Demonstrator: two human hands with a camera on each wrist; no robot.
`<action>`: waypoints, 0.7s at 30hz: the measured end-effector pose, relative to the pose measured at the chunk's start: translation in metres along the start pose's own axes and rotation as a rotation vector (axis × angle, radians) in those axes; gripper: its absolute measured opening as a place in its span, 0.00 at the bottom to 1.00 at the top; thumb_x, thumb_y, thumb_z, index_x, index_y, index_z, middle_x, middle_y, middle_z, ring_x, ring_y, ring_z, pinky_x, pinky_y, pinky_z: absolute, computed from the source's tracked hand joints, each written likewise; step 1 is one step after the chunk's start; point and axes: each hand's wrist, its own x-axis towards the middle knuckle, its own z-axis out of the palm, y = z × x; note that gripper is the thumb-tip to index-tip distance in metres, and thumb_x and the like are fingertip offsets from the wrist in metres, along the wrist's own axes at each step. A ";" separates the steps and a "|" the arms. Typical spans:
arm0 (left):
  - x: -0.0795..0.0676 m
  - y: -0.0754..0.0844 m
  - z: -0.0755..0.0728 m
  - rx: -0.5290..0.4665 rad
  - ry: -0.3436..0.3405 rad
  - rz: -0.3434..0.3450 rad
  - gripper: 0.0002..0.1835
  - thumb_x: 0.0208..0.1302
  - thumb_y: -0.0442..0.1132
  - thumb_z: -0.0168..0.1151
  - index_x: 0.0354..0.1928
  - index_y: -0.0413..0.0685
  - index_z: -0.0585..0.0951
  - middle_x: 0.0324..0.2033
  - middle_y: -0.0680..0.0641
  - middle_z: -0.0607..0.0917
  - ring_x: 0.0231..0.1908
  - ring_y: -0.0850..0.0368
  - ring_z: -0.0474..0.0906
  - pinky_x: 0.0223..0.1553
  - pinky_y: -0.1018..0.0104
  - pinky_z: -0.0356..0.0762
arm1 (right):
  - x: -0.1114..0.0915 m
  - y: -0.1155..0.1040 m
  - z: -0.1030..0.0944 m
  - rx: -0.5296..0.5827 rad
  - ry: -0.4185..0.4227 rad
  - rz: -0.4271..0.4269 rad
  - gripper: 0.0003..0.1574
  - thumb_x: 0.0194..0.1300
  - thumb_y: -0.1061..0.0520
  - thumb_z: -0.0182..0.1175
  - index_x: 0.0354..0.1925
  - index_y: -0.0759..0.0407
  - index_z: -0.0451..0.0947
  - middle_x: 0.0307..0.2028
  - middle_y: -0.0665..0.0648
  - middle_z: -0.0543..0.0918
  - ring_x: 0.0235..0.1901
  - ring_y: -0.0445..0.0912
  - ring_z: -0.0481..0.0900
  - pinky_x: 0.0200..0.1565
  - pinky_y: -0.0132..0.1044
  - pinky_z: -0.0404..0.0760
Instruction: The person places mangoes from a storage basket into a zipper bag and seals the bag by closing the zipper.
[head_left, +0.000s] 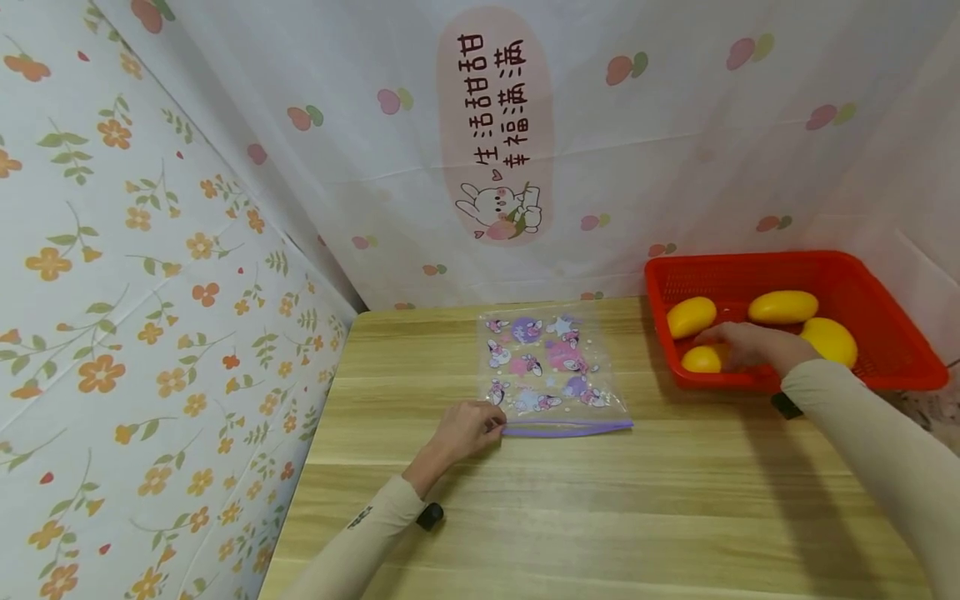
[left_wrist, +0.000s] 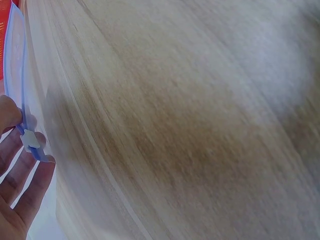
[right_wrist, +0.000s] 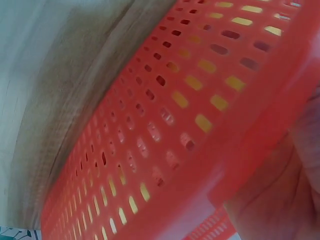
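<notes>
Beyond my left hand (head_left: 468,429) and right hand (head_left: 757,346) hangs a white cloth (head_left: 337,100) printed with small fruit, a rabbit and some writing. To the left of my left hand, a second cloth (head_left: 135,333) carries orange flowers. Under both hands spreads a table (head_left: 585,517) with pale, streaked wood grain. A red basket (head_left: 900,381) stands beneath my right hand, its sides full of holes. Just beyond and right of my left hand lies a clear printed bag (head_left: 547,362); that hand pinches its purple edge by the white slider (left_wrist: 30,140). My right fingers touch down beside a yellow fruit (head_left: 701,360); whether they grasp it, I cannot tell.
</notes>
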 end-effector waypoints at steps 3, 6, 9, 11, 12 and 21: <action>-0.001 0.000 0.000 -0.008 0.002 0.005 0.03 0.60 0.37 0.74 0.36 0.51 0.88 0.33 0.55 0.88 0.31 0.65 0.83 0.28 0.75 0.77 | 0.002 -0.001 0.002 -0.053 0.005 -0.047 0.40 0.57 0.68 0.72 0.67 0.66 0.72 0.62 0.78 0.69 0.54 0.67 0.70 0.58 0.71 0.67; -0.001 0.000 -0.001 -0.009 0.006 0.011 0.03 0.60 0.37 0.73 0.36 0.51 0.88 0.33 0.55 0.88 0.31 0.65 0.83 0.28 0.75 0.77 | 0.002 -0.001 0.003 -0.114 0.031 -0.082 0.38 0.56 0.70 0.72 0.65 0.67 0.73 0.60 0.78 0.72 0.54 0.68 0.71 0.58 0.72 0.66; -0.001 0.000 0.000 -0.011 0.003 0.010 0.03 0.60 0.37 0.73 0.36 0.52 0.88 0.33 0.55 0.88 0.31 0.65 0.83 0.28 0.75 0.76 | 0.002 0.000 0.003 -0.148 0.047 -0.098 0.38 0.55 0.70 0.72 0.64 0.68 0.74 0.58 0.78 0.73 0.53 0.68 0.73 0.57 0.72 0.67; -0.001 0.000 -0.001 -0.010 -0.003 0.007 0.03 0.61 0.37 0.73 0.36 0.52 0.88 0.33 0.55 0.88 0.31 0.65 0.83 0.28 0.76 0.76 | 0.002 0.001 0.001 -0.160 0.053 -0.092 0.38 0.55 0.69 0.73 0.63 0.68 0.74 0.58 0.78 0.74 0.52 0.68 0.73 0.56 0.71 0.68; 0.000 0.000 -0.001 -0.011 -0.006 0.003 0.03 0.61 0.37 0.73 0.36 0.52 0.88 0.33 0.55 0.88 0.31 0.65 0.83 0.28 0.76 0.76 | 0.002 0.001 -0.001 -0.165 0.056 -0.090 0.38 0.55 0.68 0.74 0.63 0.68 0.74 0.58 0.78 0.74 0.51 0.67 0.74 0.56 0.71 0.69; -0.001 0.001 -0.001 -0.016 -0.004 -0.018 0.03 0.61 0.37 0.73 0.37 0.52 0.88 0.34 0.55 0.88 0.31 0.64 0.84 0.27 0.75 0.76 | -0.006 0.002 -0.007 -0.085 0.099 -0.038 0.45 0.52 0.60 0.79 0.64 0.70 0.73 0.57 0.78 0.73 0.49 0.68 0.71 0.55 0.73 0.68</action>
